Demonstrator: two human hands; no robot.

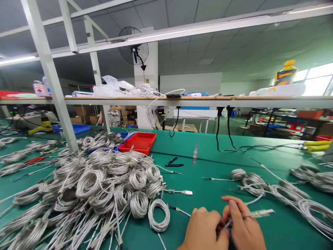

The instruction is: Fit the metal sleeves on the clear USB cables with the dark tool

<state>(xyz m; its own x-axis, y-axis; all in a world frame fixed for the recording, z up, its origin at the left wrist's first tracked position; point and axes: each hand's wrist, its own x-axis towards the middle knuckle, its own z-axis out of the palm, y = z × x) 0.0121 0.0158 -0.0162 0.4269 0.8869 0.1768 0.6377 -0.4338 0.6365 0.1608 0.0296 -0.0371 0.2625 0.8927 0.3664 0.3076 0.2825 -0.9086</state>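
Two bare hands work close together at the front of a bench covered in a green mat [208,163]. The right hand [243,225] is nearly closed, its thumb and fingers pinching a thin cable with a pale, flat end [260,214] that sticks out to the right. The left hand [204,231] is curled against it, but whether it also grips the cable is hidden. The cable looks light and springy, with a slick braided cover, so the firmest hold is probably just behind the end piece, where thin wires may be delicate. A loose silver cable coil [158,216] lies just left of the hands, at the edge of a large heap of coils [101,184]. More coils [309,208] spread to the right. Farther back sits a red tray [137,143], with wire ends touching its near corner; what it holds is hard to see. Behind and left of it, coils lie over the edge of a blue tray [121,136]. Black-handled pliers [174,162] rest on the mat.
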